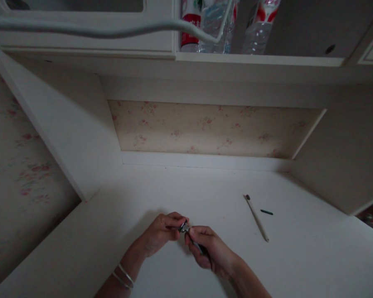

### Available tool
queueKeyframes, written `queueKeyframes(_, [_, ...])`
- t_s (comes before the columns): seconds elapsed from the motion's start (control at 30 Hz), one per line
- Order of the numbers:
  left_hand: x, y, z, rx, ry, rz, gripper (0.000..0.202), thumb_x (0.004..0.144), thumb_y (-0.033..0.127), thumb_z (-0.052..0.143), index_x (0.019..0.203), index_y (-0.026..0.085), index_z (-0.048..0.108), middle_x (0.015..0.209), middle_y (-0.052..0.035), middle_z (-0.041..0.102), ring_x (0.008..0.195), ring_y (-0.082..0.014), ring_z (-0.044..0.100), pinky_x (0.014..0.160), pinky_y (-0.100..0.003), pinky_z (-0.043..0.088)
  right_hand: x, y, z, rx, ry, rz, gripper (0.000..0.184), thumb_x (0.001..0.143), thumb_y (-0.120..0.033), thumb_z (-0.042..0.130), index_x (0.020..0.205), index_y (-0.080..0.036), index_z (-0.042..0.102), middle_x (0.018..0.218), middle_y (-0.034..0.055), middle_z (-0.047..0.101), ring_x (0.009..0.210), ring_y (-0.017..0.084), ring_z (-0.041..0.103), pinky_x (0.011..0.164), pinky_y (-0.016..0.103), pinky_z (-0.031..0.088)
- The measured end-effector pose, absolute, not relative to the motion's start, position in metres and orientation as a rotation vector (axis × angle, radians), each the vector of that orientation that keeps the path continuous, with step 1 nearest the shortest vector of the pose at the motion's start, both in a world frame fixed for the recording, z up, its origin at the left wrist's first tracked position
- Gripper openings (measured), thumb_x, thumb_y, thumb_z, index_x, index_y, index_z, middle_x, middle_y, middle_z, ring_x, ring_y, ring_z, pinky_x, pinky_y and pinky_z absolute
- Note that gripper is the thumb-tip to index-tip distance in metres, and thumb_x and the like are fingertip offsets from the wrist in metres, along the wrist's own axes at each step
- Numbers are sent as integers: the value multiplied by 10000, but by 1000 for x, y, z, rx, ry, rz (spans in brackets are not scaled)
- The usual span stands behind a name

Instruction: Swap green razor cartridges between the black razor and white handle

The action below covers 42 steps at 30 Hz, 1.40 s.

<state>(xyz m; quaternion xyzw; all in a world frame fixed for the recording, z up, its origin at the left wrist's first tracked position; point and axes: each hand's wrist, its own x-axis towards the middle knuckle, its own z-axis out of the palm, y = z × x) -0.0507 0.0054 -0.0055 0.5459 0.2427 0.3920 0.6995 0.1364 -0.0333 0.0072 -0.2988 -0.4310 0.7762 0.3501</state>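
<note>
A dark-handled metal tool (185, 227) is pinched at its head by fingers of the left hand (159, 233), its handle gripped by the right hand (209, 247), presumably for steadiness.

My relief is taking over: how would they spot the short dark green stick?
On the white desk, ahead and right of the right hand, lies a long pale stick. The short stick is just right of it, set apart by its dark green colour and far shorter length.
</note>
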Motion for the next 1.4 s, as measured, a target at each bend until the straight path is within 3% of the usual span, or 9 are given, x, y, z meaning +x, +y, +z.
queueKeyframes(0.2, [-55,6,-3,1271,541,848,301,658,349,803,903,180,758,987,-87,569,873,-197,544,740,-284,421,138,-35,10,-799,-1047,2126,446,792,-584,645,834,-143,590,524,-88,411,321,12,235,309,169,132])
queueKeyframes(0.37, [-47,6,-4,1208,590,955,333,687,366,782,951,166,747,997,-89,595,852,-183,546,782,-297,408,131,-32,8,-815,-1091,1931,478,822,-620,571,865,-144,594,546,-69,473,301,22,258,292,176,160])
queueKeyframes(0.57, [-38,5,-7,1035,623,1049,400,648,332,816,998,159,730,959,-92,659,835,-192,589,829,-324,411,129,-28,9,-911,-1178,1742,592,819,-689,496,669,-122,579,490,-50,448,313,37,280,318,196,170])
queueKeyframes(0.7, [-39,4,-7,997,620,1059,400,645,330,818,993,155,729,956,-94,688,833,-199,617,852,-339,423,130,-29,9,-922,-1175,1745,589,827,-681,489,666,-123,585,463,-57,429,309,43,274,324,205,159])
queueKeyframes(0.9, [-38,4,-7,969,609,1105,345,694,288,786,1002,146,721,945,-102,710,859,-202,628,881,-344,423,132,-29,6,-835,-1217,1736,399,842,-530,594,755,-141,581,578,-55,483,337,27,295,347,193,185])
queueKeyframes(1.03, [-38,7,-10,956,669,1160,334,686,303,790,978,154,726,980,-102,706,886,-203,615,879,-335,425,130,-28,2,-852,-1257,1680,365,842,-500,614,973,-163,570,654,-52,527,337,29,336,325,175,197])
queueKeyframes(1.23, [-37,5,-5,1128,852,1272,321,708,341,765,975,169,722,1006,-83,669,897,-204,604,838,-302,455,125,-25,-3,-930,-1203,1529,421,831,-576,589,948,-172,563,858,24,618,451,76,520,412,201,406])
queueKeyframes(1.4, [-35,5,-3,1364,972,1331,280,758,342,710,985,179,712,1029,-80,633,914,-207,611,800,-280,490,122,-26,-4,-922,-1121,1569,466,820,-600,592,977,-161,588,854,39,614,543,104,548,449,205,422])
